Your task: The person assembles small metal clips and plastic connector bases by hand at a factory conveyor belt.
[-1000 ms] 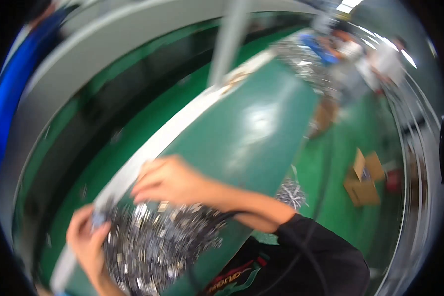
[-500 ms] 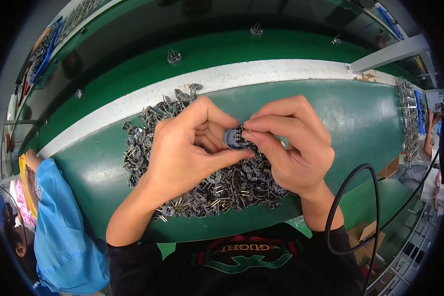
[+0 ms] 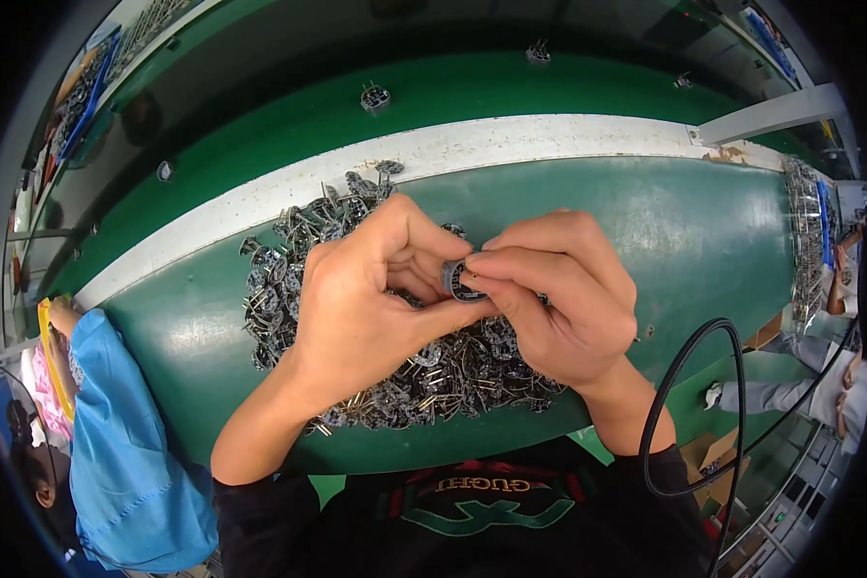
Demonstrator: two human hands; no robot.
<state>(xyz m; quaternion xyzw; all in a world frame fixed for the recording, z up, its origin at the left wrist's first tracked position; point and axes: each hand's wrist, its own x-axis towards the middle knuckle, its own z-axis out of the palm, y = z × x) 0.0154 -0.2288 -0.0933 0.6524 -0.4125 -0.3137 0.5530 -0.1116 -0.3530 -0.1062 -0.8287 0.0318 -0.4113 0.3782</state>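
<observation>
My left hand (image 3: 361,299) and my right hand (image 3: 554,294) meet over a green table (image 3: 684,241), fingertips pinched together on one small round grey metal part (image 3: 462,279). Under both hands lies a heap of several similar small metal parts with thin pins (image 3: 424,376), spread from the white strip down to the table's near edge. The heap's middle is hidden by my hands.
A white strip (image 3: 511,144) runs along the table's far side, with a darker green belt (image 3: 433,96) beyond carrying single parts (image 3: 375,95). A person in a blue top (image 3: 116,433) sits at my left. A black cable (image 3: 689,405) loops at lower right. Another heap (image 3: 804,231) lies far right.
One second ago the view was tilted and my hands were apart on the heap. Since then they have come together on a single part, and half a second ago they held it much as now.
</observation>
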